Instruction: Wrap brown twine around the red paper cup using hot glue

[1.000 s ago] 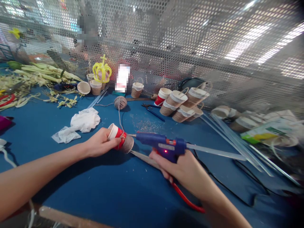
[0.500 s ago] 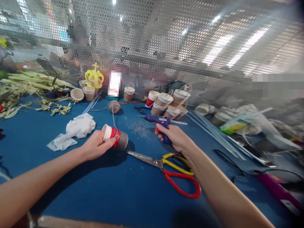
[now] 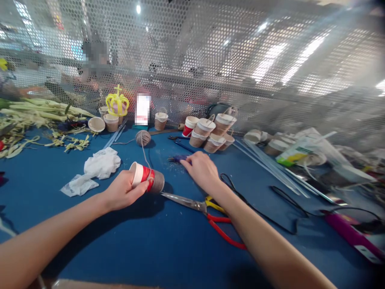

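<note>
My left hand (image 3: 122,192) is closed around a red paper cup (image 3: 146,179) lying sideways, its lower part wound with brown twine. A strand runs from the cup up to a twine ball (image 3: 143,137). My right hand (image 3: 202,170) lies curled over a blue glue gun (image 3: 177,159) that rests on the blue table (image 3: 144,245). Only the gun's front end shows past my fingers. Scissors (image 3: 192,204) with yellow and red handles lie between my two forearms, their blades pointing at the cup.
Crumpled white tissue (image 3: 102,162) lies left of the cup. Twine-wrapped cups (image 3: 212,130) are stacked at the back, clear glue sticks (image 3: 270,162) and a black cable (image 3: 258,210) to the right. A perforated metal screen (image 3: 210,60) closes the back, with another person behind it.
My right hand drew the glue gun away from the cup, carried it toward the back and lowered it onto the table. The left hand kept hold of the cup.
</note>
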The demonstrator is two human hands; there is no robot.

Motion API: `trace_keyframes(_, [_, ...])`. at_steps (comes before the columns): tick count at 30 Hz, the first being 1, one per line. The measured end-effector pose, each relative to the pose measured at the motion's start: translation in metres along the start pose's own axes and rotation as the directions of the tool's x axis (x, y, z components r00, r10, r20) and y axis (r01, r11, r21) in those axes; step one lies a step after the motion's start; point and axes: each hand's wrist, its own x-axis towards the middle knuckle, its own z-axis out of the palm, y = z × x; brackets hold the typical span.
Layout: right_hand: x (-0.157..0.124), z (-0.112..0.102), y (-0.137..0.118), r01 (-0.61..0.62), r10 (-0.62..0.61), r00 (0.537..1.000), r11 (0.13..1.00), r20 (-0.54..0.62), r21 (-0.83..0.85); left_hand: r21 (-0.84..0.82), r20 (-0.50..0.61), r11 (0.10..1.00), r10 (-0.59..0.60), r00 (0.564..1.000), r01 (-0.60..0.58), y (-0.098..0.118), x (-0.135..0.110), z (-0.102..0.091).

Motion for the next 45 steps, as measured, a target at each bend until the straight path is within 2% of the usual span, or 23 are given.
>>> trace_keyframes(2, [-0.008,0.002,-0.019,0.109,-0.121,0.981,0.990,0.152,0.088,0.007,0.006,1.000,0.030,1.000,-0.030,0.003,-0.001,0.001])
trace_keyframes(4, [-0.013,0.005,-0.035,0.176,-0.235,0.928,0.960,0.288,0.217,0.015,0.007,0.998,0.060,0.998,-0.060,0.007,-0.002,0.001])
trace_keyframes(6, [-0.016,0.009,-0.046,0.131,-0.343,0.840,0.880,0.420,0.456,0.012,0.018,0.996,0.090,0.996,-0.090,0.011,-0.002,0.002])
trace_keyframes(8, [-0.019,0.012,-0.052,-0.016,-0.422,0.771,0.735,0.477,0.677,0.000,0.048,0.994,0.110,0.993,-0.110,0.015,-0.003,0.003])
trace_keyframes(9, [-0.020,0.012,-0.054,-0.087,-0.443,0.761,0.653,0.473,0.752,-0.008,0.067,0.994,0.111,0.992,-0.110,0.016,-0.004,0.003])
trace_keyframes(11, [-0.023,0.012,-0.057,-0.151,-0.444,0.786,0.536,0.430,0.830,-0.028,0.096,0.996,0.091,0.991,-0.089,0.018,-0.005,0.003])
trace_keyframes(13, [-0.026,0.010,-0.058,-0.159,-0.427,0.814,0.490,0.395,0.857,-0.064,0.112,0.997,0.046,0.993,-0.039,0.019,-0.006,0.004])
trace_keyframes(16, [-0.030,0.003,-0.058,-0.100,-0.389,0.858,0.513,0.335,0.852,-0.196,0.129,0.974,-0.094,0.987,0.118,0.018,-0.006,0.005])
trace_keyframes(20, [-0.034,-0.008,-0.060,0.081,-0.354,0.923,0.568,0.154,0.819,-0.473,0.155,0.811,-0.308,0.939,0.345,0.018,-0.004,0.006])
trace_keyframes(25, [-0.039,-0.020,-0.064,0.219,-0.367,0.929,0.646,0.046,0.731,-0.660,0.200,0.610,-0.419,0.886,0.438,0.018,0.000,0.008])
trace_keyframes(28, [-0.043,-0.022,-0.065,0.280,-0.386,0.923,0.683,0.008,0.675,-0.702,0.220,0.547,-0.443,0.869,0.456,0.018,0.001,0.008])
trace_keyframes(34, [-0.046,-0.024,-0.065,0.363,-0.421,0.906,0.718,-0.046,0.594,-0.700,0.229,0.513,-0.497,0.837,0.497,0.020,0.001,0.008])
trace_keyframes(42, [-0.040,-0.019,-0.062,0.372,-0.399,0.914,0.761,-0.068,0.532,-0.596,0.227,0.625,-0.471,0.852,0.504,0.024,-0.003,0.010])
trace_keyframes(45, [-0.038,-0.018,-0.061,0.370,-0.387,0.919,0.781,-0.075,0.503,-0.591,0.222,0.637,-0.462,0.859,0.495,0.025,-0.004,0.009])
